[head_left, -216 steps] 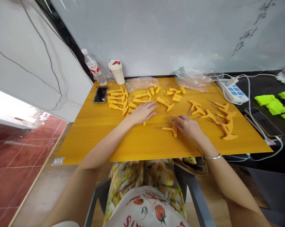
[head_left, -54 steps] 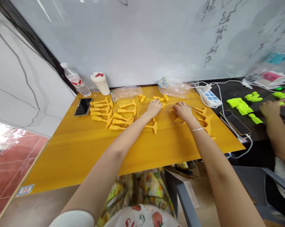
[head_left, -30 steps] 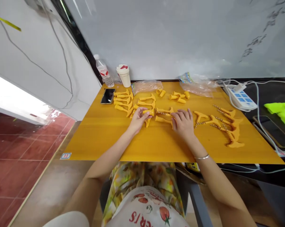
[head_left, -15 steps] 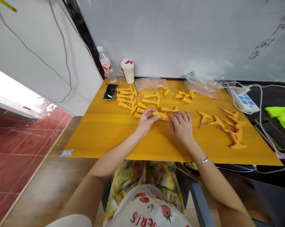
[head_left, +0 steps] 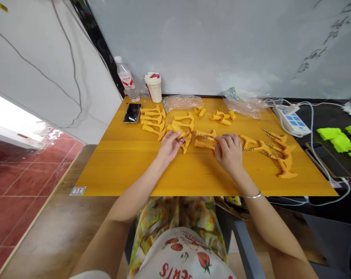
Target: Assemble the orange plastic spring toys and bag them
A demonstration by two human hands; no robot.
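Note:
My left hand is closed with thumb and fingers around a yellow plastic sleeve, partly hidden by the fingers. Just right of it rests a yellow T-shaped handle. My right hand curls over the end of a sleeved yellow corkscrew low on the table; its handle end is under my fingers. Above that lies another corkscrew with its metal spiral bare. Sleeved corkscrews lie in a row at the left, and more with bare spirals sit to the right.
Several loose yellow sleeves lie at the back of the wooden table. Also there are a phone, a water bottle, a lidded cup, plastic bags and a power strip with cables.
My hands have moved apart from the sleeved corkscrew both were at. My left hand moved left to the yellow pieces; my right hand stays by a corkscrew, lower. The view shifted slightly.

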